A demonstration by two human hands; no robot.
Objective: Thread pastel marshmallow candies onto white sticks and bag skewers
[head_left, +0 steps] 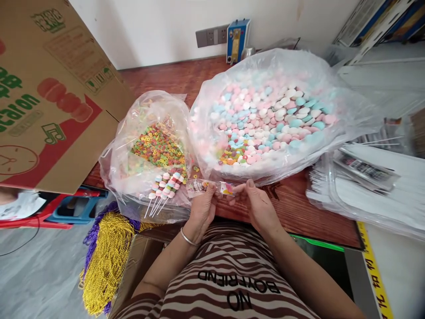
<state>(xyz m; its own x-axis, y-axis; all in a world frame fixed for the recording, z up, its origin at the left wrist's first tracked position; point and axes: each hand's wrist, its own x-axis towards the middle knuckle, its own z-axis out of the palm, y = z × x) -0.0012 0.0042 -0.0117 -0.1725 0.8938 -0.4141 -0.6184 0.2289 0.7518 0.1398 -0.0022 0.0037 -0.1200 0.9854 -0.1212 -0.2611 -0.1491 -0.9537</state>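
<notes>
My left hand [202,208], with a silver bangle at the wrist, pinches a small clear printed plastic wrapper [196,188] between thumb and fingers. The wrapper lies sideways, and its colourful right end [227,188] points to my right hand [262,208]. The right fingers are closed close beside that end; what they pinch, if anything, is too small to make out. Just left of my hands, several pink, white and blue candy skewers [166,186] on white sticks lie on a clear plastic bag [116,150] of small coloured candy rings [157,144].
A large open plastic bag [212,88] of pastel candy discs [282,110] fills the table's middle. Cardboard box [59,57] stands left. White sticks [327,186] and packets [365,168] sit right. Gold bead strings [106,261] hang below. A blue device [237,40] stands by the wall.
</notes>
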